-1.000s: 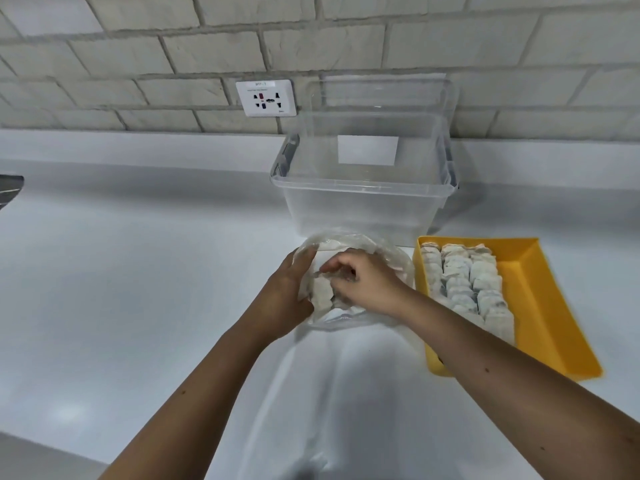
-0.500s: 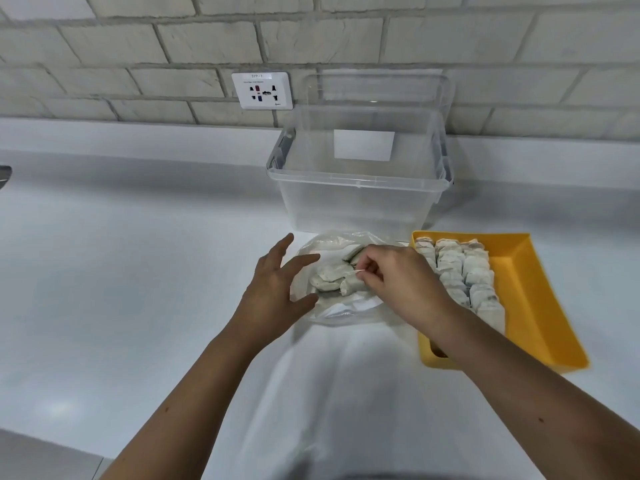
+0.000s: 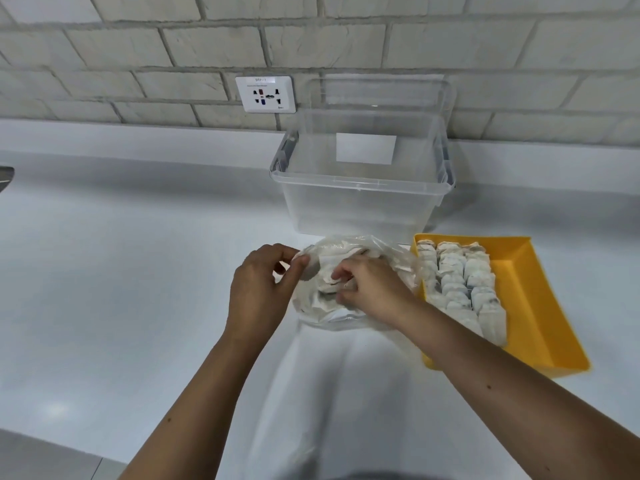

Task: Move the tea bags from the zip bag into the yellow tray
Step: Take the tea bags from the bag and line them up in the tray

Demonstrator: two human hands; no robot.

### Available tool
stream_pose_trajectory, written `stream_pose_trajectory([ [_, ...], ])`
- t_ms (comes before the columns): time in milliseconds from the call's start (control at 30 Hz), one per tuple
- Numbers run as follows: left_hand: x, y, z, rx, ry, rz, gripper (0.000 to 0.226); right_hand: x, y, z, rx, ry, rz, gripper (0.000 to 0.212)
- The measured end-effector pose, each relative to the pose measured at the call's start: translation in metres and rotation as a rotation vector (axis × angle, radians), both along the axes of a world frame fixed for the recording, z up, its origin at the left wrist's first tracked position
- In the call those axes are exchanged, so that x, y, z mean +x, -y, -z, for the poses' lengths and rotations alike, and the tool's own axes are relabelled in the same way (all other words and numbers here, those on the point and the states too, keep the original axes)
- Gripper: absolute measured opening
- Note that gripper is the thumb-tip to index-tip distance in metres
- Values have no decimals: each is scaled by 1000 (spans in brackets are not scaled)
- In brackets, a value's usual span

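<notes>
A clear zip bag (image 3: 346, 251) lies on the white counter, its mouth open toward me, with several pale tea bags (image 3: 325, 287) inside. My left hand (image 3: 259, 289) pinches the bag's left rim between thumb and fingers. My right hand (image 3: 370, 289) reaches into the mouth, fingers curled round a tea bag. To the right sits the yellow tray (image 3: 530, 306), holding several tea bags (image 3: 460, 282) lined up in rows along its left half. My right forearm crosses the tray's near left corner.
A clear plastic tub (image 3: 360, 202) stands just behind the zip bag, against the brick wall. A wall socket (image 3: 266, 94) is mounted at its upper left. A dark object's edge (image 3: 5, 178) shows at the far left.
My left hand went from open beside the bag to pinching its rim. My right hand, which had lifted a tea bag near the mouth, is back inside the bag.
</notes>
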State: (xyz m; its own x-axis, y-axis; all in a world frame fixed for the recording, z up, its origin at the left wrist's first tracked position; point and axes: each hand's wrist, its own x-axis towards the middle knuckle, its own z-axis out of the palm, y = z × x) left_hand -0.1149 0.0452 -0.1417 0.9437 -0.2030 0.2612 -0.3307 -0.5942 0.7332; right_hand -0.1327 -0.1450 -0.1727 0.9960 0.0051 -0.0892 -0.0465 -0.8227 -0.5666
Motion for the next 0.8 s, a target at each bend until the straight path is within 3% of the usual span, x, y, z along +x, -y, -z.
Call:
stream_pose_trajectory([
  [67,-3,0,-3,-122,-162,-41,12,4,-4,9,-112,-44,-6,29],
  [167,-3,-3,-3,-221,-277,-80,12,3,-2,2,-84,51,-12,19],
  [233,-1,-6,-3,-274,-328,-81,15,-4,6,-13,57,92,-27,16],
  [333,-2,-8,-10,-310,-342,-79,18,-19,18,-41,383,-40,-78,13],
  [500,-14,4,-19,-295,-422,22,18,-26,21,-60,631,-130,-146,13],
  [700,-24,21,-30,-553,-616,7,33,-16,8,-58,725,18,29,10],
  [800,-24,21,-28,-515,-579,23,23,-12,5,-57,718,35,64,13],
])
